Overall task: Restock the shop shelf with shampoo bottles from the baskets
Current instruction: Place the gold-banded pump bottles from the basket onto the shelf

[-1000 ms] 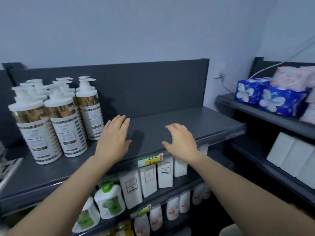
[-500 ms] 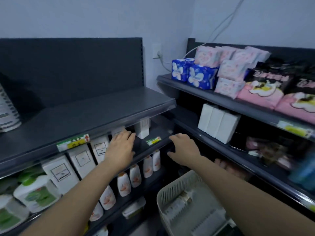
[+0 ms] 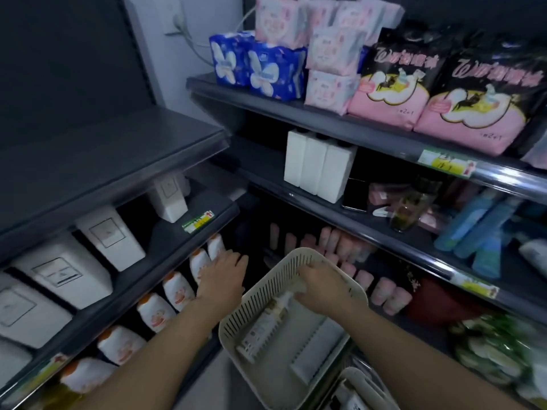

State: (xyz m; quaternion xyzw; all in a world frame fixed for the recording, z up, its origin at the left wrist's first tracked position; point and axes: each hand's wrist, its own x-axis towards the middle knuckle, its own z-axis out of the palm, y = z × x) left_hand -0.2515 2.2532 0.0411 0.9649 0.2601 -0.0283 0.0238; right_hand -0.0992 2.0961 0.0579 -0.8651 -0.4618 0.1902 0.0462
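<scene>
A cream slotted basket sits low in front of me. Inside it lies a white and gold pump shampoo bottle with its pump end pointing away from me, and a second pale bottle beside it. My right hand is down inside the basket with its fingers bent over the first bottle's pump end; the grip itself is hidden. My left hand hovers with fingers spread just left of the basket, holding nothing. The dark top shelf at left shows only bare surface.
White boxy bottles and orange-capped bottles fill the left unit's lower shelves. The right unit carries blue and pink packs, white blocks and blue bottles. A second basket stands at the bottom edge.
My view has swung right and down, away from the shampoo bottles on the top shelf. Both hands dropped from the shelf; the right one went into the basket.
</scene>
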